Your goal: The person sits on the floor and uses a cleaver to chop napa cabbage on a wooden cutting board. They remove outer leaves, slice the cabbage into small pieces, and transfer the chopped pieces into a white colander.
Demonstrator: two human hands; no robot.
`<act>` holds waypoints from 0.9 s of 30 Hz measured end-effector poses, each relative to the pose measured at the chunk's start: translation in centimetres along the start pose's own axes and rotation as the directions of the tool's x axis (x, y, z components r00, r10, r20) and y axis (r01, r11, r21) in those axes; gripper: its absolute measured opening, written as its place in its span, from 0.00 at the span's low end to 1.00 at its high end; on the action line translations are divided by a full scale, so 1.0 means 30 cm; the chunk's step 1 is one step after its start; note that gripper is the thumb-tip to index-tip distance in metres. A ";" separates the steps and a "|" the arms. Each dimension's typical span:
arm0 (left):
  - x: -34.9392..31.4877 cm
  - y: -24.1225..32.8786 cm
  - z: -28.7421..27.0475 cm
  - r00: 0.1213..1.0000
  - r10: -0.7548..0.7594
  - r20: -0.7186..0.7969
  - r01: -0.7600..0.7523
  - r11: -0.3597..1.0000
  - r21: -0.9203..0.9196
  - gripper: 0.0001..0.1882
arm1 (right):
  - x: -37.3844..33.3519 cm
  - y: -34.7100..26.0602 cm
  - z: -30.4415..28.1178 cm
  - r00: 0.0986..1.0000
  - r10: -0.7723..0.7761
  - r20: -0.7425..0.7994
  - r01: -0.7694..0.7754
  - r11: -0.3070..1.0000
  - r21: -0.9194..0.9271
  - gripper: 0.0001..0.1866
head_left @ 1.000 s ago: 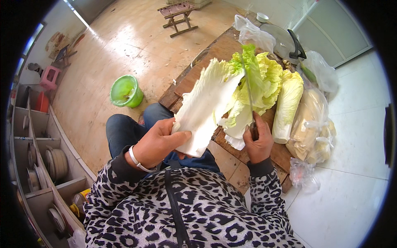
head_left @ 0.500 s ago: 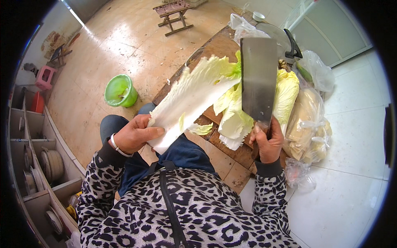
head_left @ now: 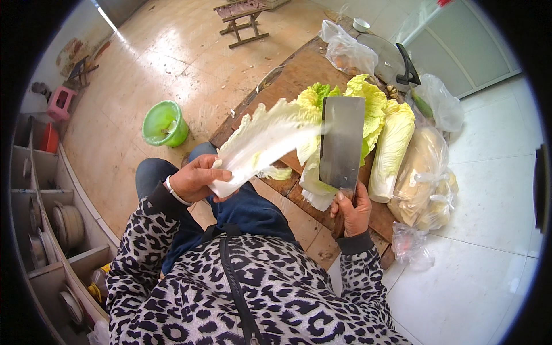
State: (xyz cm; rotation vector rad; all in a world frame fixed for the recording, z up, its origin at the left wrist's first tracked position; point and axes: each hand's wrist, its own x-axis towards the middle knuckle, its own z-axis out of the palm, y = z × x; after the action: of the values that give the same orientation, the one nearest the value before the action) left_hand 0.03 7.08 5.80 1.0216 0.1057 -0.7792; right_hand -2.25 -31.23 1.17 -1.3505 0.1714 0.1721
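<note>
My left hand (head_left: 196,178) is closed on the white stem end of a large cabbage leaf (head_left: 261,141), which slants up to the right over the wooden board. In my right hand (head_left: 352,210) is a cleaver (head_left: 341,144), gripped by its handle with the broad blade standing up. The leaf's far end reaches the blade's left edge; whether they touch I cannot tell. Behind the blade lie loose yellow-green cabbage leaves (head_left: 371,103), partly hidden by it. A pale whole napa cabbage (head_left: 393,152) rests on the board just right of the cleaver.
Left of the board (head_left: 322,66), a green bucket (head_left: 165,123) stands on the tiled floor. Plastic bags (head_left: 422,172) lie right of the cabbage. A glass lid with a black handle (head_left: 408,63) is at the back. Shelves with dishes (head_left: 69,227) line the left; a folding stool (head_left: 244,23) stands far off.
The cleaver has come down and left, uncovering leaves behind it and more of the whole cabbage. The held leaf has dropped lower, while my left hand has shifted slightly.
</note>
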 end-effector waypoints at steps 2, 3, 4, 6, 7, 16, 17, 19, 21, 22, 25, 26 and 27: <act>-0.014 0.005 0.006 0.990 0.119 0.074 -0.109 0.985 -0.136 0.23 | -0.014 0.011 0.005 0.998 0.062 -0.029 -0.061 0.998 0.030 0.26; -0.021 0.011 0.008 0.979 0.173 0.110 -0.147 0.966 -0.212 0.23 | -0.022 0.010 0.009 0.999 0.042 -0.033 -0.041 0.999 0.011 0.26; -0.025 0.020 0.006 0.981 0.152 0.118 -0.123 0.967 -0.222 0.21 | -0.029 0.007 0.016 0.999 0.029 -0.044 -0.029 1.000 0.002 0.25; -0.019 0.032 0.013 0.996 0.056 -0.071 -0.052 0.997 0.063 0.21 | -0.037 -0.010 0.027 0.999 -0.005 -0.041 0.004 1.000 -0.029 0.25; -0.015 0.038 0.019 0.986 0.018 -0.168 0.014 0.983 0.185 0.21 | -0.035 -0.027 0.028 0.999 -0.033 -0.030 0.031 0.998 -0.047 0.25; 0.010 0.084 0.165 0.880 0.349 -0.323 -0.073 0.770 0.633 0.22 | -0.082 -0.149 0.093 0.918 -0.397 -0.008 0.346 0.809 -0.475 0.26; 0.008 0.088 0.173 0.862 0.398 -0.315 -0.090 0.731 0.676 0.23 | -0.095 -0.166 0.110 0.888 -0.449 0.099 0.411 0.679 -0.609 0.26; 0.015 0.072 0.194 0.760 0.568 -0.316 -0.185 0.655 0.732 0.19 | -0.127 -0.202 0.155 0.799 -0.507 0.324 0.554 0.409 -0.725 0.27; 0.021 0.072 0.181 0.634 0.757 -0.158 -0.198 0.356 0.913 0.16 | -0.130 -0.212 0.223 0.679 -0.552 0.485 0.699 0.283 -0.657 0.32; 0.027 0.068 0.172 0.571 0.820 -0.050 -0.172 0.178 0.969 0.16 | -0.137 -0.221 0.250 0.638 -0.535 0.554 0.744 0.246 -0.621 0.32; 0.036 0.038 0.158 0.441 0.894 0.079 -0.128 -0.024 0.991 0.16 | -0.161 -0.234 0.322 0.556 -0.498 0.666 0.815 0.166 -0.556 0.34; 0.040 0.027 0.156 0.414 0.906 0.090 -0.123 -0.042 0.992 0.15 | -0.164 -0.239 0.338 0.546 -0.488 0.680 0.825 0.176 -0.537 0.34; 0.045 0.017 0.156 0.386 0.917 0.100 -0.121 -0.057 0.991 0.15 | -0.165 -0.241 0.352 0.537 -0.480 0.694 0.835 0.184 -0.519 0.34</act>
State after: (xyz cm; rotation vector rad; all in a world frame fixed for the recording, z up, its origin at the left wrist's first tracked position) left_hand 0.10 2.78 8.13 2.3273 -0.3023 0.6932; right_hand -5.23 -22.54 11.37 -2.1915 -1.0458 -0.3284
